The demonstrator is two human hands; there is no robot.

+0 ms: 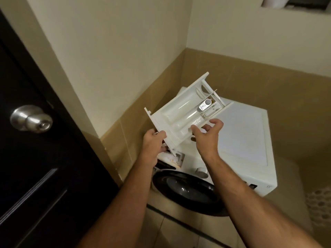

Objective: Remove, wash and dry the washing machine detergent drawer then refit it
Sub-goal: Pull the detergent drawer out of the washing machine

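Left hand (155,143) grips the front panel of the detergent drawer (186,113), thumb over the panel's near face and fingers curled behind it. Right hand (207,136) meets the drawer's right side wall with thumb and fingers partly curled, the fingertips (196,128) lying on the wall's edge; how firmly this hand holds cannot be told. Drawer is fully out of the machine and held in the air above the washing machine (245,140), tilted so that its open compartments face the camera, front panel at the near left and rear end at the far right. Inside, a long white compartment runs along the left side, and a grey cap (204,104) bearing lettering sits among clear dividers toward the rear. Below the left hand, the open drawer slot (176,159) shows at the machine's upper left front corner. Round dark door (186,192) of the machine occupies the near front, with a control knob (201,171) just above it. At the left stands a dark door (35,158) with a metal knob (30,119). Machine stands in a corner of cream walls with a tan tiled band (250,72) below.
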